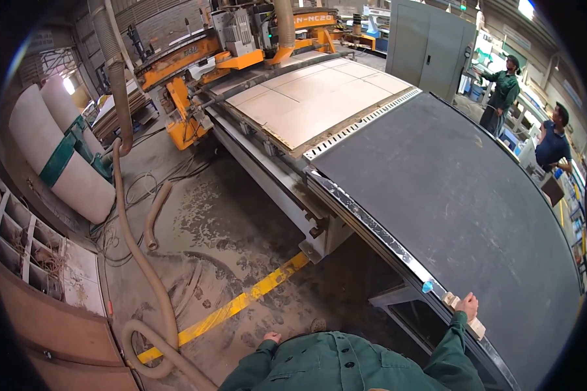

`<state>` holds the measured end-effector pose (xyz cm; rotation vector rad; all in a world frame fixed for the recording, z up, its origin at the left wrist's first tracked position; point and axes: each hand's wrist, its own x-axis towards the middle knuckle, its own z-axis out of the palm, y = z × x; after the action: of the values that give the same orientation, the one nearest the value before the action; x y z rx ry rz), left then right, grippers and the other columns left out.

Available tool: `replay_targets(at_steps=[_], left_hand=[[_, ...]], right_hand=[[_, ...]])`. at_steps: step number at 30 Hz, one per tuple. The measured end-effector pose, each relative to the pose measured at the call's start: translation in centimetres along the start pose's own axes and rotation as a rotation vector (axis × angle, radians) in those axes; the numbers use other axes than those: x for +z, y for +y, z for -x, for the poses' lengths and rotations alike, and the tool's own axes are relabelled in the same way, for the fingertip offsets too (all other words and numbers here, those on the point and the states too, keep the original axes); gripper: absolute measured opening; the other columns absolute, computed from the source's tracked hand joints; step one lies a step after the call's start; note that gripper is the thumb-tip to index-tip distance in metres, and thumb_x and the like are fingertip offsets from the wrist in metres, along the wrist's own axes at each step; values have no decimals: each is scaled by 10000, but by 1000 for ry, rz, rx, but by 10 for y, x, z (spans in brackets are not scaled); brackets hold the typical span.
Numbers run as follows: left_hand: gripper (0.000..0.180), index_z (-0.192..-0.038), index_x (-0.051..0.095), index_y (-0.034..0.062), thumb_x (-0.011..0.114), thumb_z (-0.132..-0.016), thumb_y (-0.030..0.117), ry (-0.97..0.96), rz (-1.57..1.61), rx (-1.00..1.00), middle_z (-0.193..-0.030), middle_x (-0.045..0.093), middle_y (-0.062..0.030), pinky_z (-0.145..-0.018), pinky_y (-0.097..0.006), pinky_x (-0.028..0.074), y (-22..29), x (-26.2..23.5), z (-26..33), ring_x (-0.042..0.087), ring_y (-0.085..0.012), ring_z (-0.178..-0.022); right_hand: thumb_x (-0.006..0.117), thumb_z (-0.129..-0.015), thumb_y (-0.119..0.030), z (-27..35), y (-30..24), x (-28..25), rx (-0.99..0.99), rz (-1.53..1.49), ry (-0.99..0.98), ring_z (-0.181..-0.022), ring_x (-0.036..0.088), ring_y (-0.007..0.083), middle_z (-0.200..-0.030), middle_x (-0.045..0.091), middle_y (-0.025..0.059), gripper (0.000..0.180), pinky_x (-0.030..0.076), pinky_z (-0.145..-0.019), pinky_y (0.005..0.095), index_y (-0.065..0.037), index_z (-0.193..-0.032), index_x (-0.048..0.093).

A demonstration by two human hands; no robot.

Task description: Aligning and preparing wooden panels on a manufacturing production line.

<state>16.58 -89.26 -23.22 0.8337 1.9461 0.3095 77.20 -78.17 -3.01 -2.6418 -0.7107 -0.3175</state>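
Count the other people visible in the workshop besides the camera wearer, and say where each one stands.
2. One person in green stands at the far right by the grey cabinet. A second person in dark blue stands nearer, at the right edge. Others may be hidden behind machinery.

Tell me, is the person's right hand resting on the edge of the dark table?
Yes, the right hand rests on a small pale block at the near edge of the dark table.
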Motion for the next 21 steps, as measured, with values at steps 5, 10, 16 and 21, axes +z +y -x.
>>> replay_targets(at_steps=[5, 10, 16, 21], left_hand=[[292, -831, 596, 29, 562, -702, 288, -18, -5, -10, -700, 595, -97, -610, -293, 443, 3, -1, -2, 555, -174, -633], [306, -862, 583, 26, 572, -699, 284, -28, 50, -67, -693, 591, -91, -591, -286, 439, 5, 1, -2, 547, -165, -608], [328, -868, 585, 34, 582, -676, 301, 7, 18, -48, -773, 598, -117, -666, -302, 439, 0, 3, -6, 566, -210, -711], [330, -868, 586, 43, 587, -661, 301, 44, 16, -71, -822, 594, -125, -699, -304, 431, -7, 6, -6, 563, -224, -764]], right_hand=[[359, -802, -345, -1, 0, 4, 1, -5, 14, -789, 505, 305, -811, 539, 121, 353, 392, -672, 406, -50, -785, 552], [364, -801, -353, -2, 3, 6, -7, -32, 39, -766, 506, 302, -784, 531, 118, 351, 390, -653, 411, -55, -749, 542], [370, -800, -351, 0, 2, 2, -8, -28, 56, -758, 508, 297, -786, 533, 112, 339, 389, -652, 408, -65, -757, 546], [369, -800, -351, 2, -5, 0, -4, -34, 35, -765, 510, 297, -790, 536, 109, 340, 392, -661, 403, -64, -766, 548]])
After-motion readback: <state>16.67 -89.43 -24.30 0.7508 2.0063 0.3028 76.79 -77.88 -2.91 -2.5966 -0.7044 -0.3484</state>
